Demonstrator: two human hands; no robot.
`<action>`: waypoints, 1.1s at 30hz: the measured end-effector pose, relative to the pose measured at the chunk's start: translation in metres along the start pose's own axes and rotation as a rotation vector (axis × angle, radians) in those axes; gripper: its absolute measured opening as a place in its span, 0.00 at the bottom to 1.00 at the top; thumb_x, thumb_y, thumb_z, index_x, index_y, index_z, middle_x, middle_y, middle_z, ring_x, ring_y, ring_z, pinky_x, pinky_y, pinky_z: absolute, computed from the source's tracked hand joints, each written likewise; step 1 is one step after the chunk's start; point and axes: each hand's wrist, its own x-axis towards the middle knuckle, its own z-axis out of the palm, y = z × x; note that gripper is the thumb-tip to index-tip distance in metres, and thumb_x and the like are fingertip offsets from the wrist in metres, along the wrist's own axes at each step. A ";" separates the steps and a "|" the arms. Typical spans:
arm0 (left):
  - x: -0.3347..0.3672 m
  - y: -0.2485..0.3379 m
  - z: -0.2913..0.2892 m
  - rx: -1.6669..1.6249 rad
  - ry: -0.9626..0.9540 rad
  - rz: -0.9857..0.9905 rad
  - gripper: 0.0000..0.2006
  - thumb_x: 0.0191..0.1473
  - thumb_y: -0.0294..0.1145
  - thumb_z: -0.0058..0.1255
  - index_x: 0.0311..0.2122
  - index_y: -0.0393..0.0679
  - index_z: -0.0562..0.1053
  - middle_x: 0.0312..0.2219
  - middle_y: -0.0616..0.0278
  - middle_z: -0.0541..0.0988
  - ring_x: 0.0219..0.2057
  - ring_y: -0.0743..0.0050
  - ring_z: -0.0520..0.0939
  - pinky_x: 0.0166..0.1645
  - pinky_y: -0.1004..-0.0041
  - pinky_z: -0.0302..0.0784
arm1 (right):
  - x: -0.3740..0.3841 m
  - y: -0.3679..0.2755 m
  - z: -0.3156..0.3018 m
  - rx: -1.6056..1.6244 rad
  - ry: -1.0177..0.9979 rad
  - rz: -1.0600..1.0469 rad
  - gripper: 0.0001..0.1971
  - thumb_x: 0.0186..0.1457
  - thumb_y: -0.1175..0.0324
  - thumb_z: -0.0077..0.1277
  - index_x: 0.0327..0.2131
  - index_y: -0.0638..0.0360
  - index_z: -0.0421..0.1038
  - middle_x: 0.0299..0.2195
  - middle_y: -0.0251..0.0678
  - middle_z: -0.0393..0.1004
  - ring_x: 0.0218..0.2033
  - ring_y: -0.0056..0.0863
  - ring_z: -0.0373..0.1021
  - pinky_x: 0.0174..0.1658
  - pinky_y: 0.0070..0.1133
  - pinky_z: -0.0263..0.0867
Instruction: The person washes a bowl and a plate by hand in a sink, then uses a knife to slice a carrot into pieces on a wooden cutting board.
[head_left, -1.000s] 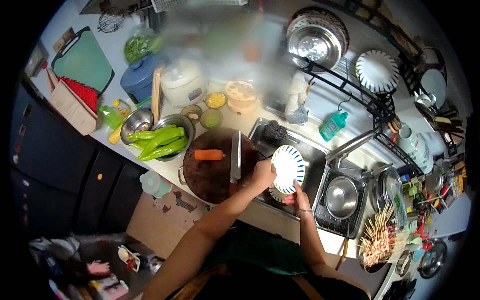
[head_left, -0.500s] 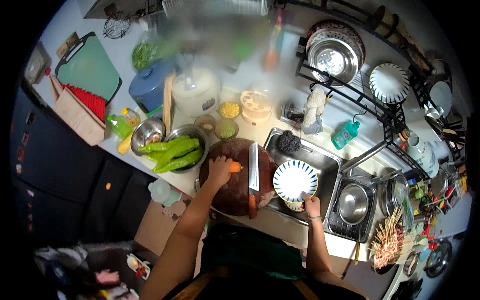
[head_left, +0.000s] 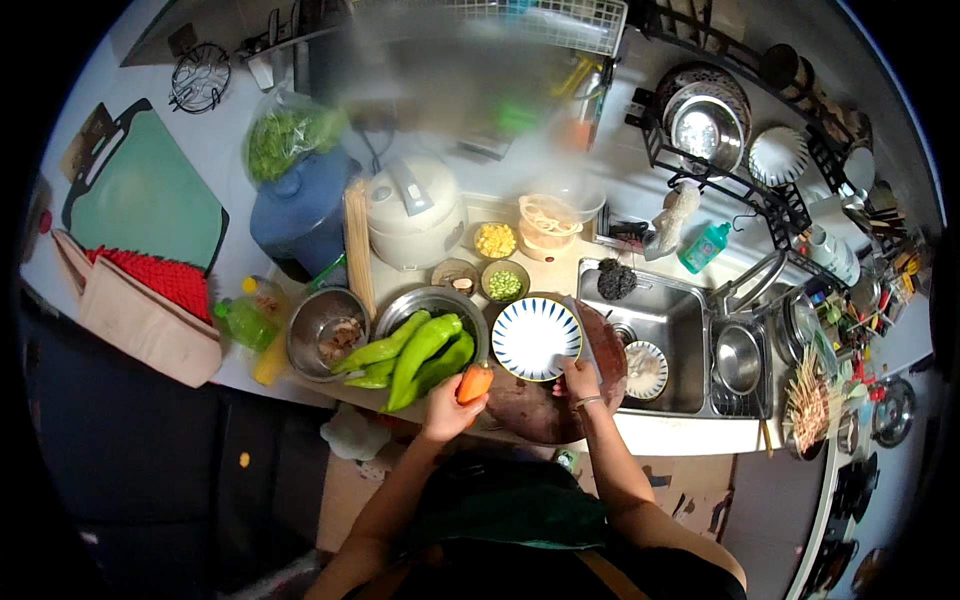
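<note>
My left hand [head_left: 450, 412] is closed around a piece of orange carrot [head_left: 475, 383], held up over the near left edge of the round wooden chopping board [head_left: 535, 415]. With my right hand [head_left: 578, 382] I grip the near right rim of a white plate [head_left: 535, 338] with blue strokes around its edge. The plate is over the board and covers part of it. A knife blade [head_left: 584, 335] shows just right of the plate; its handle is hidden by my right hand. Long green peppers [head_left: 425, 355] lie in a steel bowl [head_left: 470, 313] left of the board.
Right of the board is the steel sink [head_left: 685, 325], with a striped dish [head_left: 648, 372] and a black scrubber [head_left: 615, 280]. Small bowls of yellow pieces [head_left: 495, 240] and green pieces [head_left: 503, 282] stand behind the board. Another steel bowl [head_left: 328, 330] stands left of the peppers.
My right hand has brought the plate left, from over the sink's edge to over the board. The carrot has been lifted off the board by my left hand. The view has shifted too.
</note>
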 end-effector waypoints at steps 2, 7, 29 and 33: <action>-0.005 -0.012 -0.013 -0.080 -0.049 -0.027 0.18 0.45 0.33 0.65 0.40 0.35 0.74 0.28 0.59 0.79 0.29 0.79 0.78 0.36 0.73 0.74 | 0.002 0.013 0.022 0.058 0.028 0.016 0.18 0.60 0.62 0.46 0.25 0.71 0.68 0.17 0.39 0.70 0.13 0.28 0.69 0.15 0.26 0.70; -0.001 -0.024 -0.034 -0.057 -0.106 0.020 0.18 0.43 0.39 0.66 0.35 0.37 0.75 0.24 0.53 0.78 0.23 0.64 0.79 0.31 0.69 0.73 | 0.003 0.020 0.052 0.104 0.127 0.052 0.18 0.60 0.58 0.46 0.32 0.70 0.67 0.19 0.41 0.71 0.15 0.34 0.72 0.18 0.29 0.72; 0.100 -0.024 0.097 -0.560 -0.444 -0.623 0.22 0.54 0.41 0.57 0.47 0.34 0.69 0.31 0.55 0.76 0.24 0.64 0.81 0.26 0.67 0.77 | -0.093 0.018 -0.085 -0.879 0.792 -0.324 0.19 0.37 0.64 0.60 0.33 0.61 0.65 0.34 0.47 0.69 0.30 0.49 0.70 0.35 0.39 0.68; 0.123 -0.021 0.119 -0.559 -0.439 -0.657 0.23 0.53 0.39 0.57 0.47 0.34 0.66 0.31 0.50 0.76 0.22 0.60 0.81 0.20 0.63 0.80 | -0.118 0.032 -0.113 -0.641 0.800 -0.429 0.15 0.37 0.68 0.62 0.24 0.64 0.64 0.23 0.44 0.68 0.25 0.44 0.68 0.30 0.34 0.65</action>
